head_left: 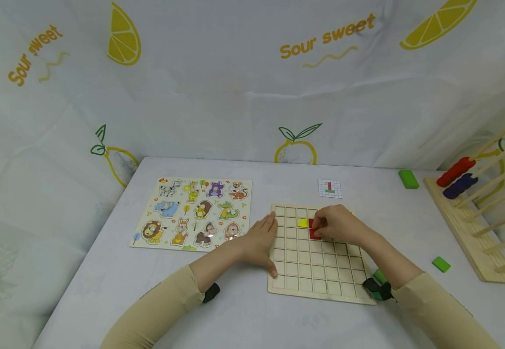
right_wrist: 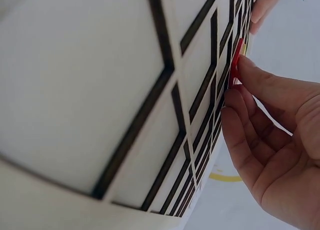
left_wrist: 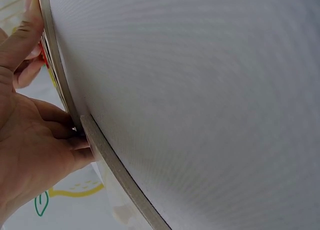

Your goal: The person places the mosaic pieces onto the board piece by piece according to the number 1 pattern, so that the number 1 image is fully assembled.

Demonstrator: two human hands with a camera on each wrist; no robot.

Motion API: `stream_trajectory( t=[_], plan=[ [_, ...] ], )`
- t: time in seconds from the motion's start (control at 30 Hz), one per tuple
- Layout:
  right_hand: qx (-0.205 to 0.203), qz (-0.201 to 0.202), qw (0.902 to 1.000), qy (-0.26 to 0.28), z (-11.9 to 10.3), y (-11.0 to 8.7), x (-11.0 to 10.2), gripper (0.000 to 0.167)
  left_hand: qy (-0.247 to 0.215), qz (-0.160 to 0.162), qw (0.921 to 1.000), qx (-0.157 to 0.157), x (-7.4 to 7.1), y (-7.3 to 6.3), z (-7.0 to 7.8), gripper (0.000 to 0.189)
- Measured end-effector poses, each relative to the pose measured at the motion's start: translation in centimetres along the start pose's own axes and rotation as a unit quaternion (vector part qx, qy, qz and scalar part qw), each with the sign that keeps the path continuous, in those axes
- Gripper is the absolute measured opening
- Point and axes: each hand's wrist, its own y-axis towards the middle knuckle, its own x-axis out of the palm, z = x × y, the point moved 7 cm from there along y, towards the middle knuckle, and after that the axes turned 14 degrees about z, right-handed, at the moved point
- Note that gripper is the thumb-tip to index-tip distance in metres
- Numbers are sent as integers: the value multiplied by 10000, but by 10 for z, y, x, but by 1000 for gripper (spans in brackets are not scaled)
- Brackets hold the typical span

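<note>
A wooden grid board lies on the table with a yellow piece and a red piece side by side in its upper middle. My right hand pinches the red piece at the board's surface, its fingers covering part of it. In the right wrist view, the thumb and fingertips meet at the red piece, which stands slightly tilted against the grid. Along the board's left edge my left hand rests with fingers spread, thumb at the lower left, steadying nothing else.
Left of the board lies an animal puzzle board, close to my left hand. A small printed pattern card is behind the grid. Green blocks sit to the right, one of them beside my right forearm. A wooden peg rack stands at far right.
</note>
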Motion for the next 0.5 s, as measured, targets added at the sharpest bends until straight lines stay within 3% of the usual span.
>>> stream_trajectory(
  t=[0.23, 0.5],
  plan=[
    [-39, -34, 10000, 61, -2, 0, -4, 8, 12, -6, 10000, -7, 0, 0, 0, 137],
    [66, 8, 9999, -85, 8, -6, -34, 11, 117, 46, 9999, 60, 0, 0, 1, 138]
  ],
)
